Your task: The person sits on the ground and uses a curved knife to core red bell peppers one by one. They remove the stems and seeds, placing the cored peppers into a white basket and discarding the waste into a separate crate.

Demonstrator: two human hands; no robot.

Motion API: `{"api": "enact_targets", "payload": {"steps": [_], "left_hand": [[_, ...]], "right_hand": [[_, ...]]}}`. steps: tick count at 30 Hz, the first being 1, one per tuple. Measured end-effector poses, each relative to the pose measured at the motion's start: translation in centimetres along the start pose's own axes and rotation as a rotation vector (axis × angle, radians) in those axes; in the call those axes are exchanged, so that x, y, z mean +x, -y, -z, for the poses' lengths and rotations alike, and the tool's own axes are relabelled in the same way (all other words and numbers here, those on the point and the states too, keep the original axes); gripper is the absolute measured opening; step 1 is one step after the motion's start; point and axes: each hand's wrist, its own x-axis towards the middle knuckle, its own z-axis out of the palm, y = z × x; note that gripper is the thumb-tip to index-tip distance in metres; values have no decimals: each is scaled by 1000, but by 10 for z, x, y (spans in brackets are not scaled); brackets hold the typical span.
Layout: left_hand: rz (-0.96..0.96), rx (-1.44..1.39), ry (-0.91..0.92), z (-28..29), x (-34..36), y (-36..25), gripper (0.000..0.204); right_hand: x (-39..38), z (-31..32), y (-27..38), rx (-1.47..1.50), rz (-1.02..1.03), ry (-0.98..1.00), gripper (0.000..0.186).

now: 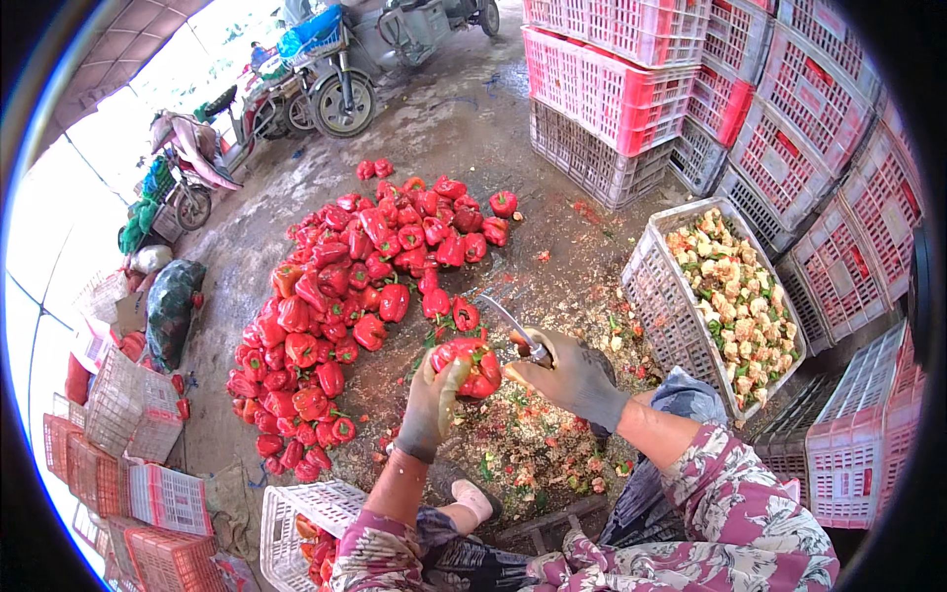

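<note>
My left hand [430,407], in a thin greyish glove, is closed around a red bell pepper [473,369] in front of me. My gloved right hand [574,379] grips a knife with a thin curved blade [512,324], whose tip points up and to the left. Its blade stands just above and to the right of the pepper, and I cannot tell whether they touch. Beyond my left hand a large heap of whole red bell peppers [340,281] lies on the floor. Pale scraps and seeds [523,434] are scattered under my hands.
At right stands a crate [681,326] full of pale pepper cores. A white crate [281,528] with red pepper pieces sits by my left knee. Stacked red and white crates [612,89] rise at the far right, more crates [173,498] at left. Parked motorbikes [340,99] stand behind.
</note>
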Motion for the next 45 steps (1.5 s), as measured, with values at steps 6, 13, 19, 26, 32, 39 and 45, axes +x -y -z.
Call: {"api": "enact_targets", "payload": {"steps": [6,13,19,26,32,39,45], "left_hand": [[-58,111,-13,-34,-41,-19,37],[-91,332,-83,-54,-41,-26,42],[-46,166,-125,-48,-32,-17,42],[-31,116,-33,-54,-25,-12,29],[-2,453,-177,-57,-30,1,37],[-270,496,-81,-56,-29,13,39],[-201,444,-98,-36,-35,12,46]], "right_hand": [[-19,21,18,204,-181,219,25],[-22,30,22,156,-178,200,24],[-20,31,34,97,-149,141,18],[-24,42,22,125,-138,97,21],[-24,46,26,252,-146,172,18],[-14,96,-2,-40,253,-261,13],[-1,149,17,-112,154,-687,12]]}}
